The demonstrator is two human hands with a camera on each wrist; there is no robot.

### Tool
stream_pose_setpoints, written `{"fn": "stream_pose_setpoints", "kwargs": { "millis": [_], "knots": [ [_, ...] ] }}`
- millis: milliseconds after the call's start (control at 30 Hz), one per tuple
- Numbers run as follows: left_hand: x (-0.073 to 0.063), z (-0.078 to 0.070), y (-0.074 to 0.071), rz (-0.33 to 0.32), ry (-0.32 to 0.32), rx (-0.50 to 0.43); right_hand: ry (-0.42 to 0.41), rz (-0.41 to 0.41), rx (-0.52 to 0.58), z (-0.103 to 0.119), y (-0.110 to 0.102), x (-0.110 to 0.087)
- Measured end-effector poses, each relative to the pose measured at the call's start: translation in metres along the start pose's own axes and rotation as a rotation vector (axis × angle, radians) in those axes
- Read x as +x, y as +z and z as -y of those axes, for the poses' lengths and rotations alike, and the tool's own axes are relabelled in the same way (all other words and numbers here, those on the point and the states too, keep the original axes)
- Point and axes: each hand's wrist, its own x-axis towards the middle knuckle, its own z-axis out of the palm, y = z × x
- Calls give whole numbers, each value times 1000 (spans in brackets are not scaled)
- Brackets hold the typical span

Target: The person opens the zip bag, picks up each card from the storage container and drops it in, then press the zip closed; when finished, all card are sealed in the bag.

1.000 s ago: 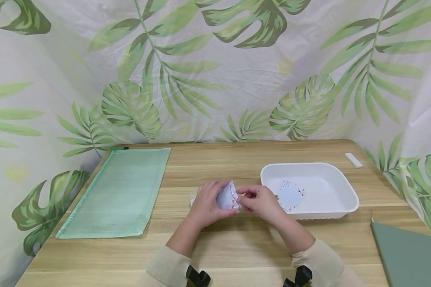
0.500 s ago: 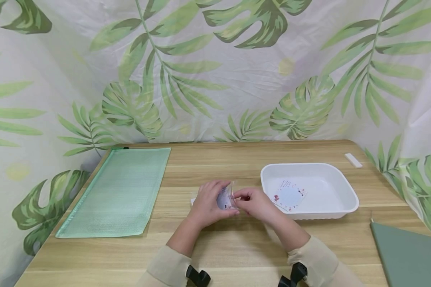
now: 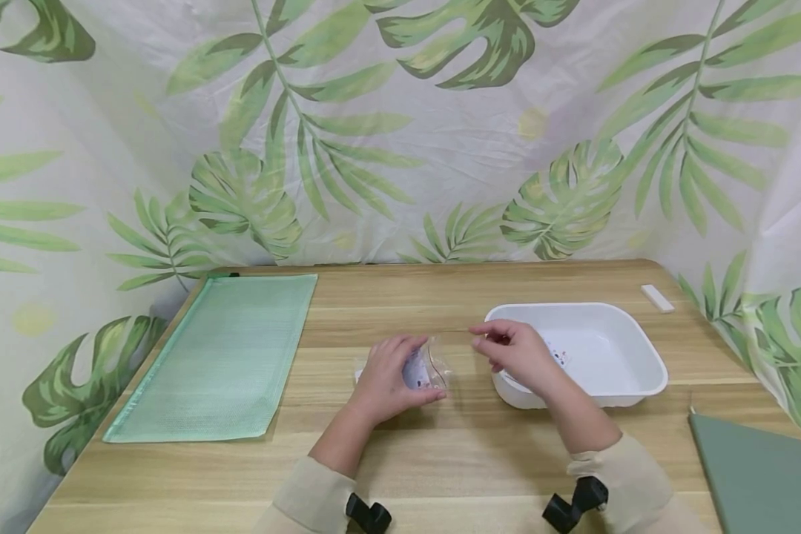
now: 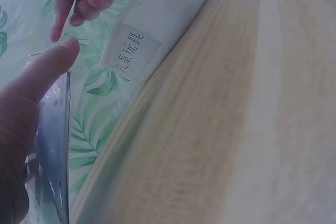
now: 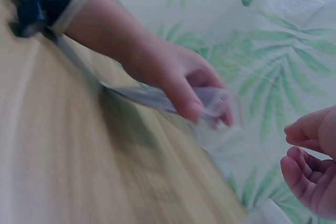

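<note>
My left hand (image 3: 390, 380) grips a small clear zip bag (image 3: 438, 365) with a red line along its mouth. A pale blue printed card (image 3: 416, 371) shows inside the bag, partly covered by the fingers. In the left wrist view the thumb lies over the edge of the bag (image 4: 55, 124). Apart from the bag, my right hand (image 3: 522, 357) is above the near left side of a white tray (image 3: 601, 386). Its fingers are loosely bent, and nothing shows between the thumb and forefinger in the right wrist view. A printed card (image 3: 561, 356) in the tray is mostly hidden by this hand.
A green mesh zip pouch (image 3: 220, 356) lies at the left of the wooden table (image 3: 400, 475). At the right are a small white strip (image 3: 657, 298) and a grey-green flat board (image 3: 761, 467). A label (image 4: 131, 53) with printed characters is on the tray's side.
My right hand has let go of the bag's mouth and moved right, over the tray. The left hand stays in place with the bag.
</note>
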Motion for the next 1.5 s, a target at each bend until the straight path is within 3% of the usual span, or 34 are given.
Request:
{"fn": "stream_pose_setpoints", "kwargs": {
  "millis": [267,667,933,1500],
  "knots": [
    [0,1,0,5,-10,3,83,-72,-146,-16,-49,10],
    [-2,3,2,0,-11,-11,228,4,-360,-60,-90,29],
    [-2,2,2,3,-16,-8,304,86,-465,-79,-95,34],
    [0,0,1,8,-19,-8,302,92,-542,-90,-90,37]
  ]
}}
